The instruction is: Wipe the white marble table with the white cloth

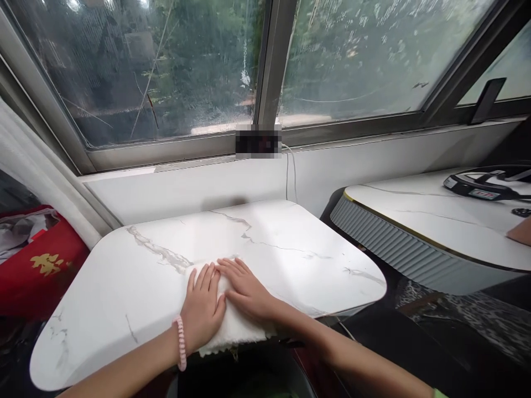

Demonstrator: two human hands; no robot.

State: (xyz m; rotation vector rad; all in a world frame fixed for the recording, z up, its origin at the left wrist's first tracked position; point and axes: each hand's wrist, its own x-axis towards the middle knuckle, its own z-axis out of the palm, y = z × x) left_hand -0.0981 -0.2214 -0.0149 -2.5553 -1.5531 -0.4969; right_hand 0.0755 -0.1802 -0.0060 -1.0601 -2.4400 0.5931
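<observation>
A white fluffy cloth (236,329) lies on the white marble-patterned table (286,226) at its front edge, its near side reaching over that edge. My left hand (203,307), with a pink bead bracelet (181,342) at the wrist, rests flat on the cloth's left part. My right hand (244,290) lies on the cloth's upper right part, fingers stretched out and pointing up-left. The fingertips of both hands nearly meet. Part of the cloth is hidden beneath the palms.
A window (166,72) runs behind the table, with a pixelated dark object (258,142) and a cable at the sill. To the right stands a second table (398,204) with a black device (473,188); someone's arm (520,232) shows there. A red bag (37,271) is at left.
</observation>
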